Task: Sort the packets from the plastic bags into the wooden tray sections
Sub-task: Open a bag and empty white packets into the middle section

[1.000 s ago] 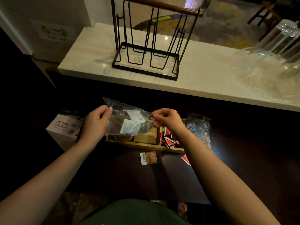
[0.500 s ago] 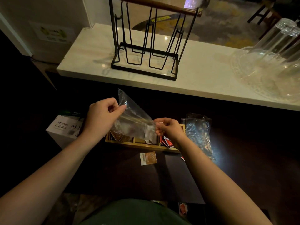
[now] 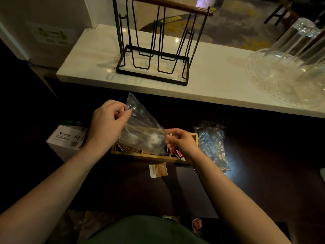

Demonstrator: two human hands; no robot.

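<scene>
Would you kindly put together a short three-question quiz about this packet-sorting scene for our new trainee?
1. True or false: both hands grip the clear plastic bag above the wooden tray.
2. Which packet lies loose on the dark table in front of the tray? A) a brown and white packet B) a blue packet C) a green packet
3. What lies just right of the tray?

Key
1. True: the left hand pinches the upper corner and the right hand the lower edge.
2. A: the brown and white packet.
3. A second, crumpled plastic bag.
</scene>
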